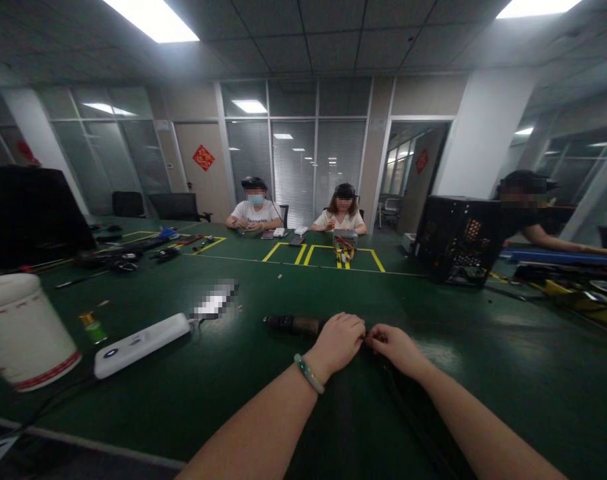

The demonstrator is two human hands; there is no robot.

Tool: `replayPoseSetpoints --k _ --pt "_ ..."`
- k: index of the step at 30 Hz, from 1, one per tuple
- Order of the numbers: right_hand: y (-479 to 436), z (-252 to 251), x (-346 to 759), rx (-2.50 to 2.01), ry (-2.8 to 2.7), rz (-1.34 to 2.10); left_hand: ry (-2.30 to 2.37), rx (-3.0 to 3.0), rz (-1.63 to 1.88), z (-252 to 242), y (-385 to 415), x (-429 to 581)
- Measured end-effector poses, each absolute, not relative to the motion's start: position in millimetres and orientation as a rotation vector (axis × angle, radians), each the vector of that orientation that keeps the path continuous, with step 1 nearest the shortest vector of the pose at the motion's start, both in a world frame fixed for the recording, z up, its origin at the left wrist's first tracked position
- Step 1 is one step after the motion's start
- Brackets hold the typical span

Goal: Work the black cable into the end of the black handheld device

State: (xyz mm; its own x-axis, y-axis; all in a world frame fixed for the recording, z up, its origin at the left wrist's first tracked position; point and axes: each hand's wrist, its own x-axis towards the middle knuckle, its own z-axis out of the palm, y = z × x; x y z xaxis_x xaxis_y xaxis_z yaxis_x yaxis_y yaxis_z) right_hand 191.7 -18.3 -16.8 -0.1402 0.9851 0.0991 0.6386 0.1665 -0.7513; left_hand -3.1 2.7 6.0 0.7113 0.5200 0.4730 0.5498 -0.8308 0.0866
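My left hand (pixel 339 341), with a green bead bracelet at the wrist, is closed over the near end of a dark cylindrical tool (pixel 292 325) lying on the green table (pixel 508 373). My right hand (pixel 397 347) is pinched right beside it, the fingertips of both hands meeting. A thin black cable (pixel 408 417) runs from between them toward me. What the right fingers pinch is too small to make out.
A white power strip (pixel 142 344), a small green bottle (pixel 92 328) and a white tub (pixel 23 328) lie at the left. A black computer case (pixel 456 240) stands at the right. Two people sit across the table, another at the far right.
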Motion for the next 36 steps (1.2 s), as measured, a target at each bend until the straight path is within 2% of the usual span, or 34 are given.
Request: replayPoseSetpoints --k 9,36 --pt "-16.7 -18.2 192.6 -1.559 -1.843 0.741 -0.957 -2.834 -0.878 5.7 1.1 -5.9" --pt "-19.5 -14.4 191.2 -1.559 -1.851 0.761 -0.955 -2.831 -0.807 4.6 2.0 -4.2"
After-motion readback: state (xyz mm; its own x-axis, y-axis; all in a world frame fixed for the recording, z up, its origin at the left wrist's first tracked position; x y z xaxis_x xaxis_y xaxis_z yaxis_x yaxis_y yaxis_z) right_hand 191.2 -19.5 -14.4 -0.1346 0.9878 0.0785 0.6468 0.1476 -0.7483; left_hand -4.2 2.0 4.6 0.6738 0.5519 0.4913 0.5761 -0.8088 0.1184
